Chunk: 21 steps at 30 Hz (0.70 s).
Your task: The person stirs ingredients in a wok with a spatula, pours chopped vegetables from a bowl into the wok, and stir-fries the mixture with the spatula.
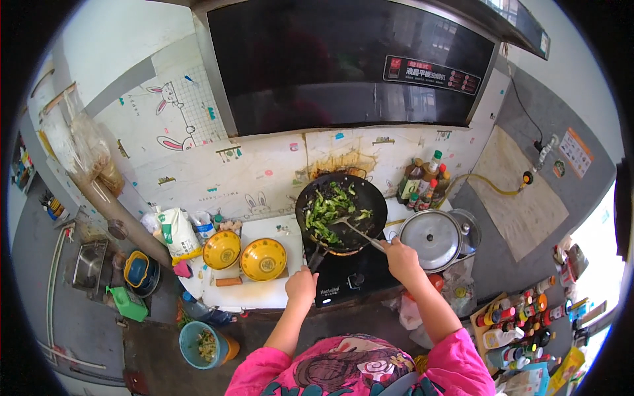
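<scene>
My left hand (301, 287) is closed around the black handle (316, 259) of a dark wok (372, 198), which sits over a lit burner of the black gas stove (364, 284). In my right hand (400, 258) is the handle of a metal spatula (364, 236); its blade touches the food inside the wok. Chopped green vegetables (329, 210) with darker pieces among them lie mostly in the left and middle of the wok. The spatula enters from the lower right.
Left of the stove, two yellow bowls (264, 260) stand near a cleaver-like wooden handle (229, 281). Sauce bottles (412, 180) and a metal lid (430, 237) are at the right. A range hood (342, 64) overhangs the back; a blue bin (190, 349) stands below left.
</scene>
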{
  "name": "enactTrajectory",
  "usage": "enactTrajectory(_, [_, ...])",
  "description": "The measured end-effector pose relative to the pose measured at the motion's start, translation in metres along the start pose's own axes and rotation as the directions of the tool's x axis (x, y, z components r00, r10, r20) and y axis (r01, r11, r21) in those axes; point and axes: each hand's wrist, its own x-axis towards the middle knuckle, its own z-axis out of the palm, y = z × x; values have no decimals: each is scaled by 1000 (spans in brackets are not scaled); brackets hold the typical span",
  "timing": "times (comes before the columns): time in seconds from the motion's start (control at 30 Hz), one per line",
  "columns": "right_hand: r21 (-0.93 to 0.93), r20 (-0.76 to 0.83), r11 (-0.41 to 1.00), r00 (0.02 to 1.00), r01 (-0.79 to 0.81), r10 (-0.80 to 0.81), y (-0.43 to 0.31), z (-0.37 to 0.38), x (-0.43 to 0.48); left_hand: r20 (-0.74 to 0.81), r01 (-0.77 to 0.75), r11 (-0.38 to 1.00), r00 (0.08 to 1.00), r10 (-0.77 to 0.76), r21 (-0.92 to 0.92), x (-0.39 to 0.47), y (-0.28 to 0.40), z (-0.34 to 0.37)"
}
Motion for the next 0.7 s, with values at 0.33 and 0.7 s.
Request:
enactTrajectory(0.33, [115,273,970,946,-213,175,36,-104,82,35,45,999,998,-46,24,-4,-1,-8])
enactTrajectory(0.7, [439,449,846,890,-302,84,93,17,138,27,15,1000,1000,-15,7,-2,0,-3])
